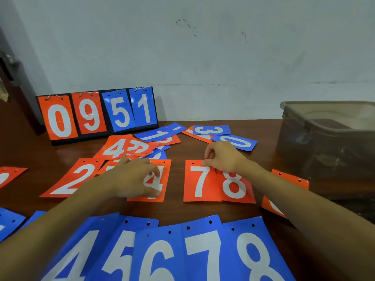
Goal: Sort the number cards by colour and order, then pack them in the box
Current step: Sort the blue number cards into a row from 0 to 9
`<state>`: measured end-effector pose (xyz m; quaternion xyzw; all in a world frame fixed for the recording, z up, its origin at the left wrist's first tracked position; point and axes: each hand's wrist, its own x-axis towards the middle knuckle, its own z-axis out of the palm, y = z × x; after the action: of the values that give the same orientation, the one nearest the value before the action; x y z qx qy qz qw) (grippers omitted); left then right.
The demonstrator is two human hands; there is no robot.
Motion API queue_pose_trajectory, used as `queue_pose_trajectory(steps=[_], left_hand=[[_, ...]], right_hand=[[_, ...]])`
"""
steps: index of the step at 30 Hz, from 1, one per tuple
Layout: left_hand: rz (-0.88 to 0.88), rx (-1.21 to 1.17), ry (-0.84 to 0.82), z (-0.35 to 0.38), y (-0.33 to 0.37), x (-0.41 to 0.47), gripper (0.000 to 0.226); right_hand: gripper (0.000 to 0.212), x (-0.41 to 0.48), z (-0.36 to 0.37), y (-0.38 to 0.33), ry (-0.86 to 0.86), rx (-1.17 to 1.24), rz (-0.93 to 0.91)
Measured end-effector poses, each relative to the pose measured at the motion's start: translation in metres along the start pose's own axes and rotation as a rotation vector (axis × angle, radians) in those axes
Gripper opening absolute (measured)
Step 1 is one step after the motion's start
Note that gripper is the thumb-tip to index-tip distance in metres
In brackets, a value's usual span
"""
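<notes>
Orange and blue number cards lie on a brown table (176, 207). My left hand (132, 177) rests flat on an orange 4 card (160, 179), fingers spread over it, with an orange 2 card (71, 179) to its left. My right hand (221, 157) pinches the top edge where the orange 7 card (199, 183) and orange 8 card (237, 187) meet. A row of blue cards 4 to 8 (162, 252) lies nearest me. A mixed pile of loose cards (142, 145) sits further back. The clear plastic box (324, 138) stands at the right.
A flip scoreboard (97, 114) showing 0 9 5 1 stands against the wall at the back left. More blue cards (223, 134) lie behind my right hand. An orange card (290, 179) is partly under my right forearm. Other cards (8, 175) reach the left edge.
</notes>
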<state>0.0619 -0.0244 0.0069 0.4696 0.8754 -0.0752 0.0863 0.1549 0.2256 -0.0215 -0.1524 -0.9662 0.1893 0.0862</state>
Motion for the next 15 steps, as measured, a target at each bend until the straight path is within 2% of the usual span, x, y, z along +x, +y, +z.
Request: queue_pose_trajectory(steps=[2,4,6,9,11,15], left_hand=[[-0.001,0.005,0.016,-0.002,0.000,0.000,0.051],[0.034,-0.046,0.113,-0.002,0.006,0.006,0.040],[0.083,-0.184,0.231,-0.001,0.016,0.018,0.029],[0.105,-0.294,0.269,0.001,0.031,0.041,0.027],[0.111,-0.339,0.304,0.001,0.038,0.057,0.027],[0.109,-0.521,0.362,-0.011,0.055,0.091,0.021]], right_hand=[[0.020,0.006,-0.007,0.007,0.058,-0.026,0.011],[0.023,0.015,-0.019,0.022,0.172,-0.035,0.066],[0.032,0.026,-0.031,0.042,0.205,-0.065,0.152],[0.063,0.034,-0.035,0.067,0.077,-0.160,0.302],[0.074,0.035,-0.032,0.074,-0.022,-0.204,0.342],[0.052,0.029,-0.028,0.073,0.019,-0.448,0.180]])
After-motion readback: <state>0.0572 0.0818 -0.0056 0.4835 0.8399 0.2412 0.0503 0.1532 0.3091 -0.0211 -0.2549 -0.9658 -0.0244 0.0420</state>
